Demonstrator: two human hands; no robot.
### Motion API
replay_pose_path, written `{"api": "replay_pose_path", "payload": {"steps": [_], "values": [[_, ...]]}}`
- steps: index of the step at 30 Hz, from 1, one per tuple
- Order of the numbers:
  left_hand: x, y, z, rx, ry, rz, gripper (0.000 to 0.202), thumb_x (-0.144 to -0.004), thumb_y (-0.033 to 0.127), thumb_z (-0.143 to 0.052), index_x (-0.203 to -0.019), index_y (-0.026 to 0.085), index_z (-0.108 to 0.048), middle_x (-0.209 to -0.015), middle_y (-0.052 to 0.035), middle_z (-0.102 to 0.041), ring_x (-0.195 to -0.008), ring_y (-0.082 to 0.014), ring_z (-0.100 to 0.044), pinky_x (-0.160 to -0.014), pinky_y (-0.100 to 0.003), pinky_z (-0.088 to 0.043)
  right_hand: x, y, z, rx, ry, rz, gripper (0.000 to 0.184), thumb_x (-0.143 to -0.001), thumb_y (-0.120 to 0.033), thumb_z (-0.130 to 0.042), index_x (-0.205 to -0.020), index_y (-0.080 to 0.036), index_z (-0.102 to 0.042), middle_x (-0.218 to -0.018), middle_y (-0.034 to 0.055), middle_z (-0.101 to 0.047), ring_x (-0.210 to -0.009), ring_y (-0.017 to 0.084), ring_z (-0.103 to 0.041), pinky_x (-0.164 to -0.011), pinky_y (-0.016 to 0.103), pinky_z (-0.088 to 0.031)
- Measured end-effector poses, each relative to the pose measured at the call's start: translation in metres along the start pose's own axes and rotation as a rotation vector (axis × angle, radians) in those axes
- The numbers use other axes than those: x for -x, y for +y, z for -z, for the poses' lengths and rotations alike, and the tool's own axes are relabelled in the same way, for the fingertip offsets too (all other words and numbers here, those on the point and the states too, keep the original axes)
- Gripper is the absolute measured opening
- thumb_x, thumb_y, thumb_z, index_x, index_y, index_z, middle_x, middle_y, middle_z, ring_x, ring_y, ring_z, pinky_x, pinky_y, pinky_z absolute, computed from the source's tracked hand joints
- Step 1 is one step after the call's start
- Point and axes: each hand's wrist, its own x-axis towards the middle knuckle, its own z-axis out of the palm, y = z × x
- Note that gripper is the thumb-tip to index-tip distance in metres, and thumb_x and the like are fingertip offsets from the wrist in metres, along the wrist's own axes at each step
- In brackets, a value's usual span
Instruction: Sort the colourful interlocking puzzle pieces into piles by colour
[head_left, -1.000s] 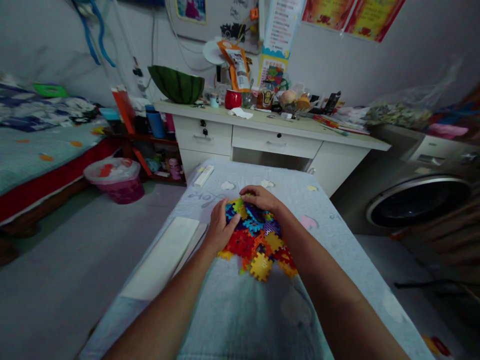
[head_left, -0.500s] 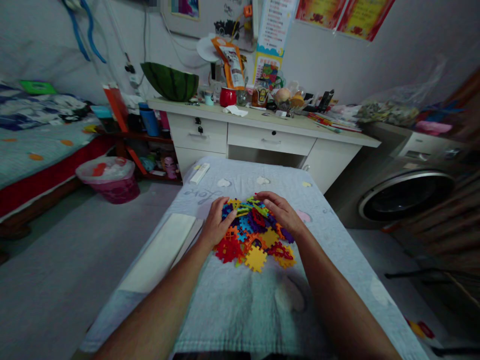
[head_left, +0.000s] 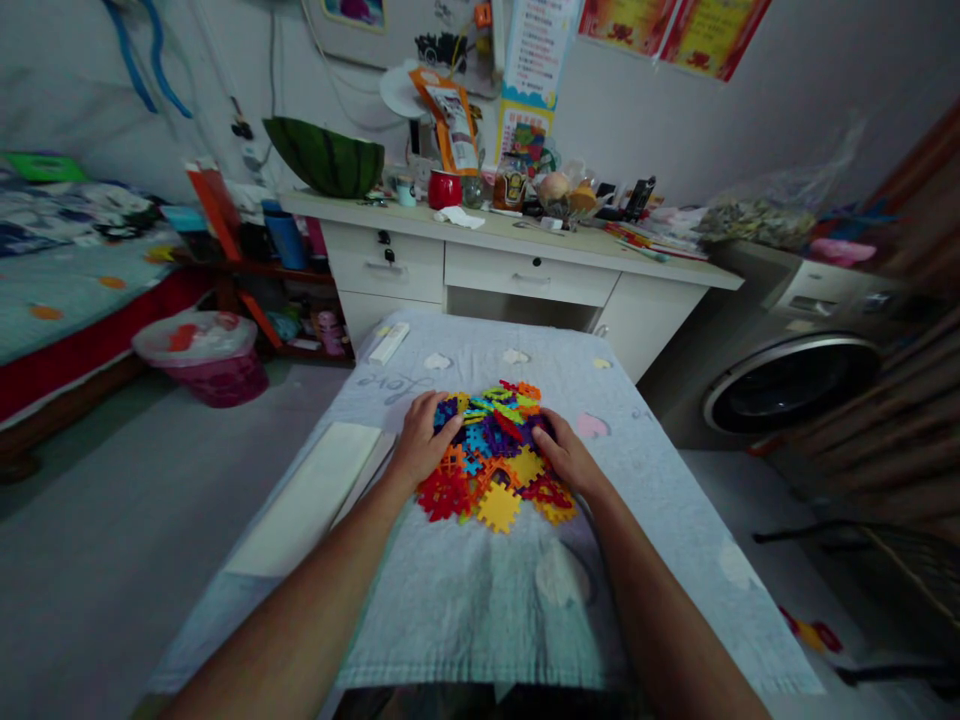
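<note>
A heap of colourful plastic interlocking pieces point(head_left: 480, 445) lies on the cloth-covered table point(head_left: 465, 600). Red, orange, yellow, blue, purple and green ones overlap in it. Against the heap's left side rests my left hand point(head_left: 426, 435), fingers curved round its edge and the thumb apart. My right hand point(head_left: 566, 452) cups the right side, thumb and fingers apart. Neither hand is closed on a single piece; some fingertips are hidden by the heap. A yellow square piece point(head_left: 499, 508) sits at the near edge, beside a red piece point(head_left: 444, 494).
Left of my left arm lies a long white box-like object point(head_left: 307, 500). A small white object point(head_left: 389, 343) is at the far left corner. Beyond stands a white desk point(head_left: 525, 275) with a watermelon half point(head_left: 324, 158) on top. A washing machine point(head_left: 772, 340) is at right, a pink bin point(head_left: 202, 365) at left.
My right hand has slid from the heap's far right edge nearer along its right side, uncovering red and orange pieces at the back. My left hand stays by the left side. The view has shifted slightly.
</note>
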Motion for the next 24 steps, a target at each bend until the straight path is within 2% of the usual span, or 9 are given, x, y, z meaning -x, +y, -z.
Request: {"api": "replay_pose_path", "payload": {"steps": [4,8,15,20,24], "values": [[0.000,0.004,0.002,-0.005,-0.019,-0.019,0.040,-0.092,0.044,-0.049,-0.124,0.021,-0.054,-0.128,-0.0106,-0.054,-0.125,-0.0245,-0.049,-0.112,-0.045,-0.037,0.002,-0.015,-0.013,0.037,0.002,0.155,0.063,-0.093,-0.057,-0.045,-0.140,-0.015,-0.048,-0.143,0.0167,-0.050,-0.133,0.028,-0.046,-0.113,0.048,-0.034],[0.000,0.006,0.002,-0.025,-0.030,-0.054,0.038,-0.091,0.044,-0.051,-0.123,0.022,-0.055,-0.126,-0.0092,-0.056,-0.122,-0.0246,-0.051,-0.109,-0.046,-0.039,0.003,-0.020,-0.018,0.074,0.009,0.203,0.057,-0.094,-0.054,-0.047,-0.139,-0.019,-0.050,-0.144,0.0154,-0.049,-0.136,0.028,-0.042,-0.115,0.051,-0.031],[0.000,0.002,0.000,-0.037,-0.036,-0.055,0.039,-0.092,0.046,-0.049,-0.124,0.023,-0.056,-0.125,-0.0090,-0.056,-0.122,-0.0247,-0.050,-0.109,-0.045,-0.038,-0.002,-0.036,-0.017,-0.030,0.038,0.315,0.043,-0.094,-0.041,-0.048,-0.133,-0.023,-0.055,-0.146,0.0123,-0.045,-0.139,0.025,-0.037,-0.117,0.048,-0.030],[0.001,0.004,0.001,-0.038,0.007,0.013,0.042,-0.092,0.049,-0.047,-0.121,0.022,-0.059,-0.130,-0.0114,-0.050,-0.129,-0.0270,-0.044,-0.114,-0.048,-0.032,-0.001,-0.044,-0.016,-0.072,-0.004,0.349,0.046,-0.096,-0.040,-0.043,-0.139,-0.024,-0.048,-0.148,0.0110,-0.044,-0.139,0.024,-0.038,-0.116,0.046,-0.031],[0.002,0.007,0.004,-0.038,0.043,0.073,0.040,-0.092,0.050,-0.046,-0.119,0.024,-0.061,-0.136,-0.0110,-0.045,-0.134,-0.0275,-0.038,-0.116,-0.050,-0.028,-0.002,-0.036,-0.020,0.056,0.045,0.312,0.049,-0.096,-0.042,-0.042,-0.141,-0.023,-0.046,-0.150,0.0111,-0.041,-0.143,0.027,-0.031,-0.118,0.051,-0.024]]}}
